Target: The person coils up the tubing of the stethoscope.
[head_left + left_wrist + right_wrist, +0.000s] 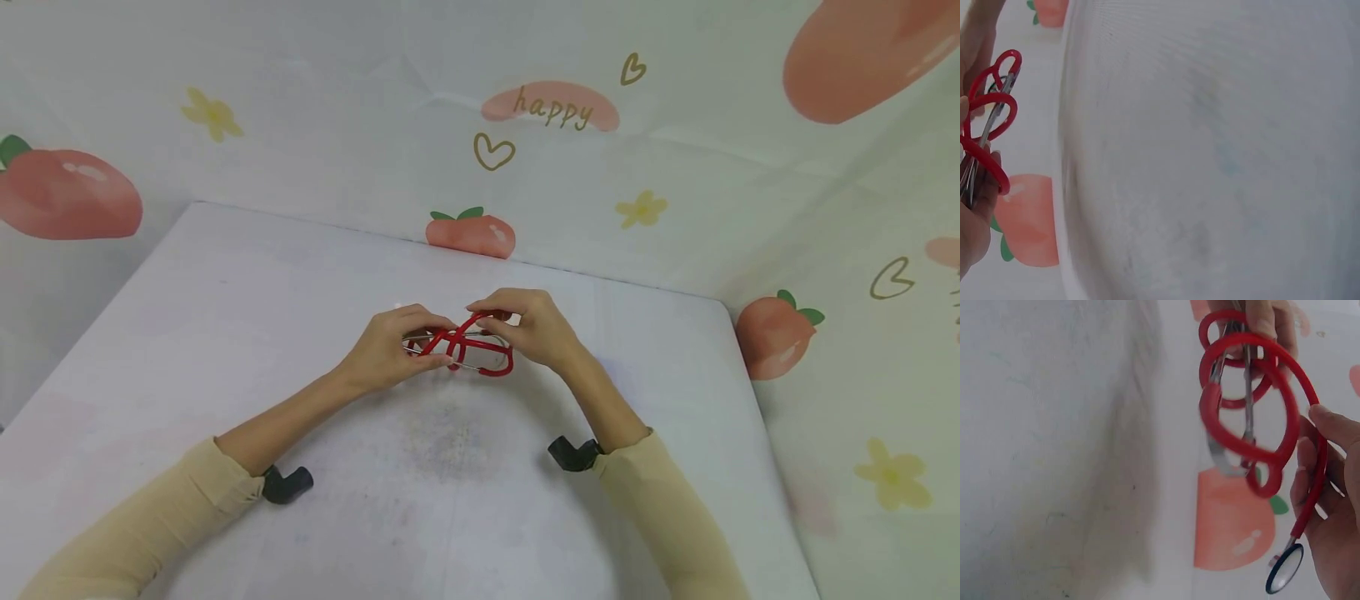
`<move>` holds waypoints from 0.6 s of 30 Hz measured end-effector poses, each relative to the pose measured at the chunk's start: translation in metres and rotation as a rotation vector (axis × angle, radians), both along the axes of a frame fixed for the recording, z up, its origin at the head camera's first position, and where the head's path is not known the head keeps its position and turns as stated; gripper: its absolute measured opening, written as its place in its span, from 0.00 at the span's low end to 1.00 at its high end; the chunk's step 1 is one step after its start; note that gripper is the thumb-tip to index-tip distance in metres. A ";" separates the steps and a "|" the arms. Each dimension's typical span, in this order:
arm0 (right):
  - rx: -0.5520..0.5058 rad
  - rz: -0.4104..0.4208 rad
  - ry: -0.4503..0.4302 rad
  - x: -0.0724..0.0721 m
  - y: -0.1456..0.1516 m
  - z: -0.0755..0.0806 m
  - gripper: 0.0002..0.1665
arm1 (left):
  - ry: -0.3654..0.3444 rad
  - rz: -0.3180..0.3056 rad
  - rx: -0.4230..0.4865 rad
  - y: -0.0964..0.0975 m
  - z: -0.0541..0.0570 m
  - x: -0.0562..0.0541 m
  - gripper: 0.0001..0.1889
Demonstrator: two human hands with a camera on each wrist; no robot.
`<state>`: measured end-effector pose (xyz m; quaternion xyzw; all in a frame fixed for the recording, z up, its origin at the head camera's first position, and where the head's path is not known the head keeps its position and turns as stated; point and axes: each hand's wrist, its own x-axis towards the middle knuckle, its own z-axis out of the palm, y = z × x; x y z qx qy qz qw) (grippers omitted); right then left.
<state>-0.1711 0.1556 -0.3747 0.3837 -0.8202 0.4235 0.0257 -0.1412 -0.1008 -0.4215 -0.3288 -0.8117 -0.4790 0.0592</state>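
A red stethoscope point(483, 342) is held above the table, its tubing looped round its metal ear tubes point(1249, 394). My left hand point(390, 346) grips one end of the looped bundle, thumb on the near side and fingers behind. On the other side, my right hand point(543, 329) pinches the loose stretch of red tubing point(1317, 456) between thumb and fingers. Below that hand, the round chest piece point(1286, 570) hangs from the tube end in the right wrist view. The left wrist view catches only part of the red loops point(1004, 119) at its left edge.
A white table point(420, 517) with faint grey smudges lies under both hands. Behind it and to the right stands a pale backdrop point(337, 125) printed with peaches, flowers and hearts. Black angled pieces point(287, 485) sit at both sleeve cuffs.
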 end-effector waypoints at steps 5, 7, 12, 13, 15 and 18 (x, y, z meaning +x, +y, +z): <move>-0.001 -0.055 -0.034 -0.006 0.004 -0.007 0.14 | -0.035 -0.010 0.049 0.000 -0.001 -0.002 0.20; -0.023 -0.057 -0.062 -0.007 0.005 -0.009 0.13 | -0.044 -0.015 0.063 0.000 -0.002 -0.002 0.20; -0.077 -0.062 -0.174 -0.012 0.006 -0.016 0.14 | -0.057 -0.038 0.094 0.001 -0.003 -0.003 0.21; -0.084 -0.069 -0.205 -0.013 0.007 -0.018 0.14 | -0.060 -0.041 0.100 0.001 -0.003 -0.003 0.21; -0.089 -0.090 -0.258 -0.015 0.008 -0.021 0.14 | -0.066 -0.044 0.106 0.002 -0.003 -0.003 0.21; -0.100 -0.110 -0.307 -0.018 0.009 -0.026 0.14 | -0.077 -0.045 0.110 0.002 -0.002 -0.001 0.22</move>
